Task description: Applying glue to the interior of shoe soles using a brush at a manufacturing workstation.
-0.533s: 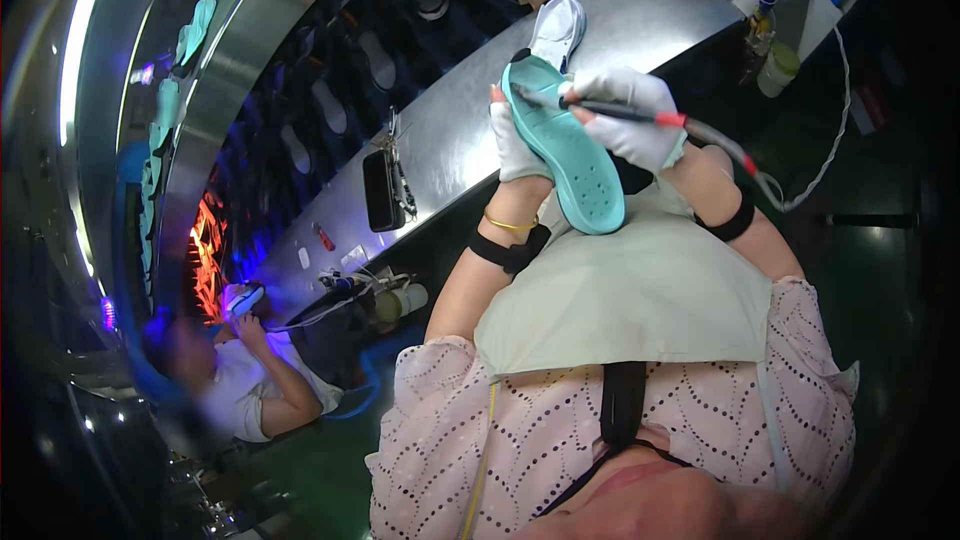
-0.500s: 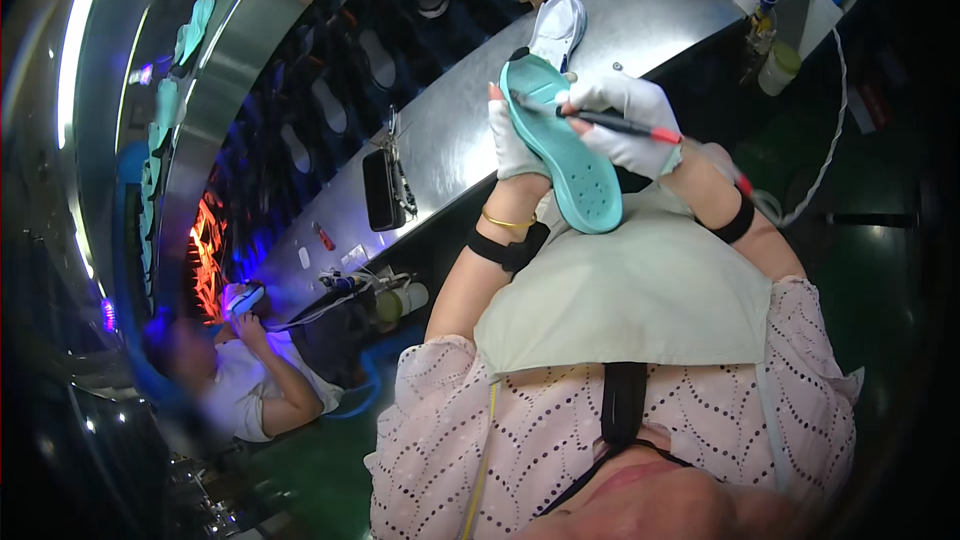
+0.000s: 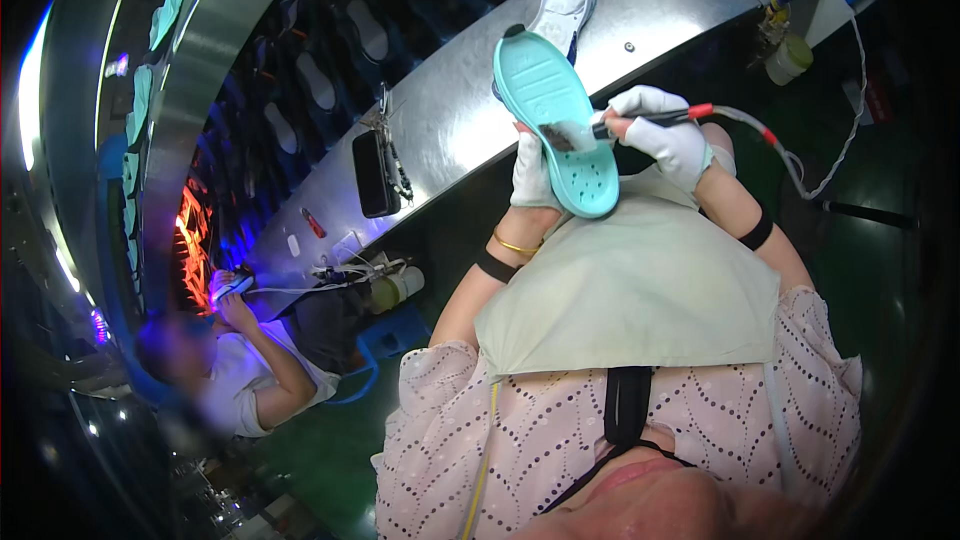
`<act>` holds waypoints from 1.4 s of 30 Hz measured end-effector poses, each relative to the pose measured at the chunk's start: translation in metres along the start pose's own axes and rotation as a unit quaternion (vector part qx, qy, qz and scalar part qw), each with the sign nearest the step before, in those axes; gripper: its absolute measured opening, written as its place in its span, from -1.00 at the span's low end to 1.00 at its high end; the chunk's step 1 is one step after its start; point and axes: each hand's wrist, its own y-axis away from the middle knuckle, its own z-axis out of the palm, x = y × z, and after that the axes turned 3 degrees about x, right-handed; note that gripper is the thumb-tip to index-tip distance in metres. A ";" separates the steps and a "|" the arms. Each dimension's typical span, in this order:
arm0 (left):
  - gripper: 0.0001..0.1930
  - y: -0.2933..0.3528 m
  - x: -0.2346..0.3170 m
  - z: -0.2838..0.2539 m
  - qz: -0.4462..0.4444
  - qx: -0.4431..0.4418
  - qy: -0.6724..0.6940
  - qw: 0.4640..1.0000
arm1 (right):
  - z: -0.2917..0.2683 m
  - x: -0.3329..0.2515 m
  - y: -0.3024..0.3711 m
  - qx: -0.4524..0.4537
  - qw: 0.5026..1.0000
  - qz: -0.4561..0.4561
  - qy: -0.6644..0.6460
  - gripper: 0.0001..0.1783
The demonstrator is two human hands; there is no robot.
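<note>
Metal surface (image 3: 660,15) running along a dark conveyor of shoe parts; co-worker (image 3: 235,380) seated at left, separately occupied. Pale green apron (image 3: 640,290) across the lap. Turquoise shoe sole (image 3: 555,120) held tilted above the lap, near the surface edge, tread side up. Gloved left hand (image 3: 535,175) beneath it, fingers wrapped around the heel end. Gloved right hand (image 3: 670,135) pinching a red-tipped brush tool (image 3: 650,117), bristles touching the sole. White shoe upper (image 3: 565,0) on the surface behind. Risk judged: uneven coating or smearing past the edge if the sole shifts in the one-handed grip; trailing hose (image 3: 800,155) could snag.
</note>
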 end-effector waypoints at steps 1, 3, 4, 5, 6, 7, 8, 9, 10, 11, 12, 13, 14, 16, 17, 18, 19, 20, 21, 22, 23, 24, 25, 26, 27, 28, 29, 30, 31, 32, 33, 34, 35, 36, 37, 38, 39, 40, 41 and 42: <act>-0.18 -0.006 -0.001 0.000 0.028 0.043 0.032 0.998 | 0.001 -0.001 -0.003 0.021 1.000 -0.010 -0.013 -0.88; -0.07 -0.020 0.005 0.005 0.062 0.054 0.016 0.996 | 0.006 0.000 -0.008 0.040 0.996 -0.078 0.024 -0.90; -0.07 -0.024 0.007 0.007 0.060 0.055 0.015 0.997 | 0.008 -0.002 -0.008 0.041 0.996 -0.078 0.023 -0.90; -0.05 -0.027 0.009 0.008 0.079 0.015 0.025 0.996 | 0.011 -0.004 -0.006 0.003 0.991 -0.130 0.044 -0.89; -0.03 -0.030 0.011 0.008 0.097 -0.025 0.035 0.994 | 0.013 -0.005 -0.005 -0.035 0.981 -0.182 0.065 -0.89; -0.01 -0.034 0.012 0.011 0.103 0.013 0.076 0.992 | 0.013 -0.002 -0.004 -0.042 0.988 -0.142 0.033 -0.87; -0.01 -0.036 0.013 0.015 0.101 0.013 0.075 0.992 | 0.013 -0.006 -0.003 -0.040 0.989 -0.142 0.032 -0.87; -0.02 -0.037 0.015 0.020 0.114 0.024 0.096 0.989 | 0.013 -0.013 -0.003 -0.029 0.996 -0.083 -0.016 -0.87; -0.03 -0.038 0.017 0.023 0.129 0.037 0.117 0.984 | 0.013 -0.016 -0.003 -0.021 0.997 -0.022 -0.065 -0.87; -0.02 -0.042 0.019 0.021 0.124 0.042 0.123 0.984 | 0.010 -0.015 -0.010 0.033 0.968 -0.105 0.227 -0.89; -0.02 -0.045 0.022 0.021 0.125 0.044 0.121 0.984 | 0.012 -0.017 -0.009 0.057 0.994 -0.087 0.030 -0.91; -0.02 -0.048 0.026 0.025 0.136 0.049 0.105 0.984 | 0.012 -0.018 -0.011 0.045 0.991 -0.119 0.052 -0.91; -0.01 -0.049 0.028 0.028 0.147 0.054 0.088 0.984 | 0.011 -0.018 -0.013 0.033 0.985 -0.151 0.075 -0.91; -0.01 -0.058 0.030 0.023 0.130 0.049 0.119 0.983 | 0.013 -0.007 -0.013 -0.013 0.981 -0.186 0.052 -0.92; -0.01 -0.064 0.034 0.010 0.126 -0.008 0.136 0.983 | 0.014 -0.013 -0.013 -0.044 0.979 -0.186 0.069 -0.94; 0.00 -0.067 0.037 0.000 0.122 -0.066 0.153 0.978 | 0.014 -0.021 -0.014 -0.049 0.979 -0.185 0.068 -0.94; 0.01 -0.067 0.039 0.005 0.100 -0.075 0.157 0.980 | 0.012 -0.030 -0.014 -0.030 0.994 -0.070 0.081 -0.94; 0.01 -0.065 0.042 0.012 0.099 -0.073 0.158 0.980 | 0.010 -0.034 -0.017 -0.013 0.995 0.047 0.090 -0.94; 0.01 -0.062 0.046 0.020 0.110 -0.051 0.110 0.987 | 0.007 -0.033 -0.023 0.015 0.968 -0.077 0.237 -0.92; 0.01 -0.059 0.050 0.024 0.121 -0.030 0.062 0.990 | 0.004 -0.025 -0.024 0.003 0.997 -0.074 0.004 -0.89; 0.00 -0.058 0.053 0.021 0.115 -0.033 0.040 0.992 | 0.003 -0.022 -0.025 -0.019 0.995 -0.098 0.006 -0.86; 0.00 -0.059 0.056 0.016 0.115 -0.032 0.042 0.992 | 0.004 -0.023 -0.026 -0.041 0.992 -0.122 0.008 -0.83; 0.00 -0.061 0.059 0.010 0.100 -0.047 0.003 0.994 | 0.003 -0.023 -0.028 -0.043 0.992 -0.120 0.009 -0.83; 0.00 -0.063 0.064 0.006 0.084 -0.062 -0.037 0.994 | 0.001 -0.023 -0.030 -0.098 0.988 -0.111 0.044 -0.80; 0.03 -0.063 0.070 0.003 0.073 -0.075 -0.073 0.992 | -0.001 -0.024 -0.033 -0.154 0.980 -0.102 0.078 -0.77; 0.03 -0.062 0.076 0.003 0.074 -0.073 -0.070 0.992 | -0.003 -0.025 -0.037 -0.156 0.980 -0.099 0.079 -0.77; 0.03 -0.061 0.082 0.005 0.055 -0.100 -0.126 0.985 | -0.007 -0.026 -0.041 -0.207 0.966 -0.114 0.108 -0.77; 0.03 -0.060 0.087 0.006 0.037 -0.126 -0.180 0.975 | -0.010 -0.027 -0.044 -0.256 0.948 -0.130 0.137 -0.76; 0.02 -0.062 0.092 0.005 0.012 -0.146 -0.190 0.971 | -0.012 -0.029 -0.047 -0.275 0.943 -0.129 0.135 -0.76; 0.02 -0.064 0.093 0.004 0.015 -0.143 -0.189 0.971 | -0.013 -0.030 -0.049 -0.287 0.952 -0.080 0.064 -0.75; 0.00 -0.065 0.094 0.002 -0.015 -0.134 -0.190 0.972 | -0.014 -0.035 -0.049 -0.274 0.955 -0.075 0.081 -0.77; -0.01 -0.066 0.095 0.002 -0.046 -0.128 -0.192 0.972 | -0.014 -0.040 -0.047 -0.258 0.958 -0.072 0.100 -0.78; -0.06 -0.064 0.095 0.006 -0.050 -0.103 -0.183 0.976 | -0.010 -0.040 -0.047 -0.228 0.962 -0.103 0.106 -0.81; -0.06 -0.064 0.095 0.005 -0.050 -0.104 -0.183 0.976 | -0.005 -0.040 -0.048 -0.197 0.965 -0.134 0.112 -0.83; -0.11 -0.066 0.095 0.001 -0.042 -0.075 -0.196 0.977 | -0.001 -0.038 -0.049 -0.190 0.966 -0.136 0.110 -0.84; -0.16 -0.067 0.096 0.000 -0.034 -0.046 -0.209 0.976 | 0.000 -0.037 -0.049 -0.191 0.966 -0.137 0.110 -0.84; -0.22 -0.068 0.101 0.000 -0.061 -0.074 -0.222 0.970 | 0.001 -0.037 -0.049 -0.216 0.950 -0.151 0.165 -0.85; -0.22 -0.071 0.101 -0.003 -0.060 -0.074 -0.223 0.970 | 0.001 -0.037 -0.050 -0.241 0.931 -0.166 0.220 -0.86; -0.25 -0.075 0.099 -0.010 -0.076 -0.051 -0.250 0.964 | 0.000 -0.031 -0.051 -0.248 0.941 -0.152 0.172 -0.87; -0.27 -0.077 0.098 -0.012 -0.092 -0.027 -0.277 0.956 | -0.001 -0.034 -0.052 -0.248 0.941 -0.154 0.173 -0.87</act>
